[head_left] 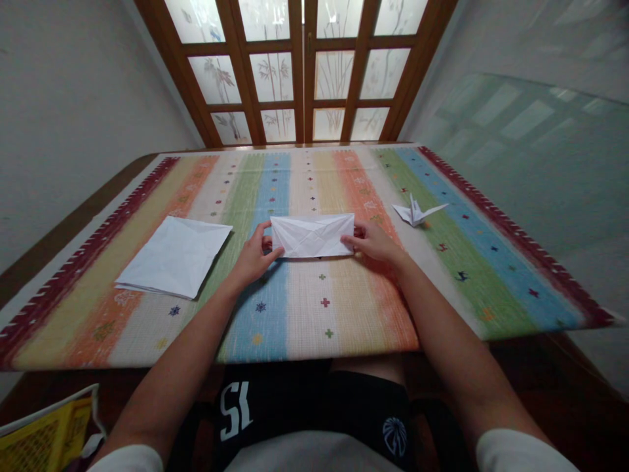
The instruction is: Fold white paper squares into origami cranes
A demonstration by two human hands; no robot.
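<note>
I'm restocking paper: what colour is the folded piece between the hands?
The folded paper is white, shown in the head view.

A striped cloth (304,341) covers the worktop (103,196). Beyond stand wood-framed doors (297,82) with plant-patterned panes (271,77); a greenish panel (521,144) stands right, a yellow mesh-sided container (49,436) low left.

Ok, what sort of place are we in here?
Probably a room in a home: a colorful striped cloth covers the table, and wood-framed panes with bamboo-like designs stand beyond it.
</note>
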